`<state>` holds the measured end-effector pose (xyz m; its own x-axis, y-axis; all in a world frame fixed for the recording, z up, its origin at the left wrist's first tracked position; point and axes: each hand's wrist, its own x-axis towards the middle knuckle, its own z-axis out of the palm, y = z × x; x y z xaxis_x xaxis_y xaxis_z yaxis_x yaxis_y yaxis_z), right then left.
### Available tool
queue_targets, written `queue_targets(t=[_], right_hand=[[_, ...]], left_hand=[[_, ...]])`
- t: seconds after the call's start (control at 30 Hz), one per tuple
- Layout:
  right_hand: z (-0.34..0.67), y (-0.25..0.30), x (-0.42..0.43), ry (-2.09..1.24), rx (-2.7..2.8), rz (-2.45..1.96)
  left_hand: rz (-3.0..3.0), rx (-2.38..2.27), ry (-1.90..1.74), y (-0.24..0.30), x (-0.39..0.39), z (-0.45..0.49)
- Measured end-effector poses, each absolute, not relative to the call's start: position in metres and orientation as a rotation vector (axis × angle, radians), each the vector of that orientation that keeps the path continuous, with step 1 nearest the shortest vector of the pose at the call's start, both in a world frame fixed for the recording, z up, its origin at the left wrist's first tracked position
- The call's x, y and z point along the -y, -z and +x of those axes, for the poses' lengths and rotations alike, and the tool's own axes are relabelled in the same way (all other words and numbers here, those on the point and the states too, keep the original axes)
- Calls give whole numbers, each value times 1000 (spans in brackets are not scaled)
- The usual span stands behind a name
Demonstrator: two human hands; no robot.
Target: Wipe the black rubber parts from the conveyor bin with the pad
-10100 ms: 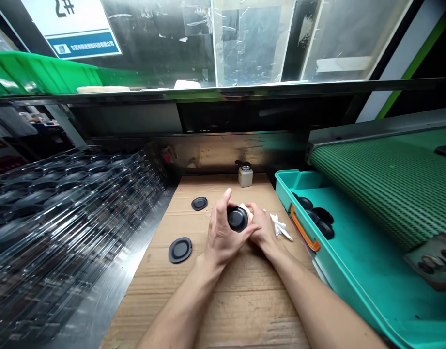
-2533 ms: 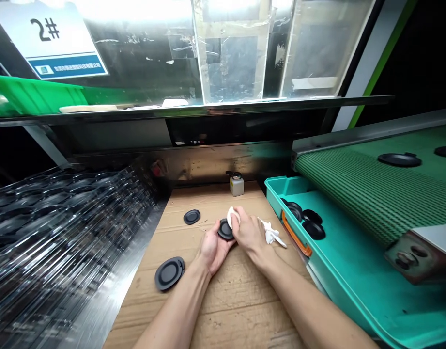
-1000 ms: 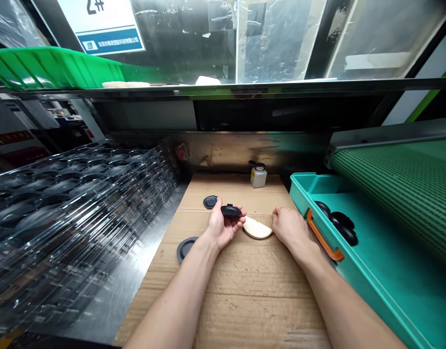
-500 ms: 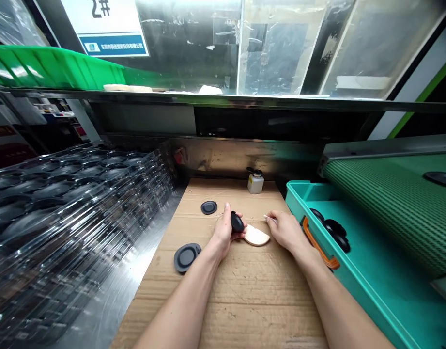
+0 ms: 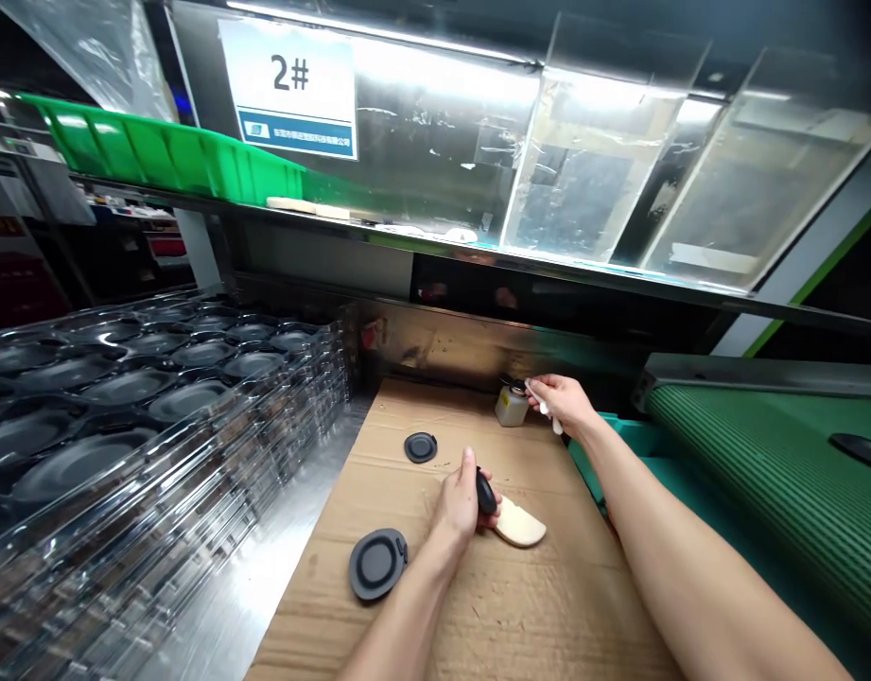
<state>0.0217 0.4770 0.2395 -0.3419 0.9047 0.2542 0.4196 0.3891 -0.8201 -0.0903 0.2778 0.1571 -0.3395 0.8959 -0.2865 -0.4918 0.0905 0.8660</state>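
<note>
My left hand is closed around a small black round part, held on edge above the cardboard. Beside its fingers lies a cream half-round pad. My right hand is pinched on a small white piece, maybe cloth, whose ends show at the fingertips and below the fingers. Those fingertips are at the mouth of a squat whitish bottle with a black top; whether they touch it I cannot tell. Two dark grey round lids, a smaller one and a larger one, lie left of my left hand.
Stacked clear trays of black round parts stand on the left. A teal bin sits at right, partly behind my right arm, beside a green conveyor belt carrying a black part. Overhead, a shelf holds a green crate.
My right hand has moved forward from beside the cream pad to the bottle, with the white piece. My left hand still holds the black part. The camera view has tilted up and rolled.
</note>
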Motion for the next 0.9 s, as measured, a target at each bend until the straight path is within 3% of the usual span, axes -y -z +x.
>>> queue_targets(t=[0.2,0.57,0.9], right_hand=[[22,-231,-492,-829,1940,-1146],[11,-250,-514,-336,2252,-1338],[8,-256,-507,-283,2320,-1316]], left_hand=[[510,-1233,-1525,-157,-277,-91],[548,-1245,-1523,-151,-280,-90],[546,-1241,-1525,-156,-277,-90]])
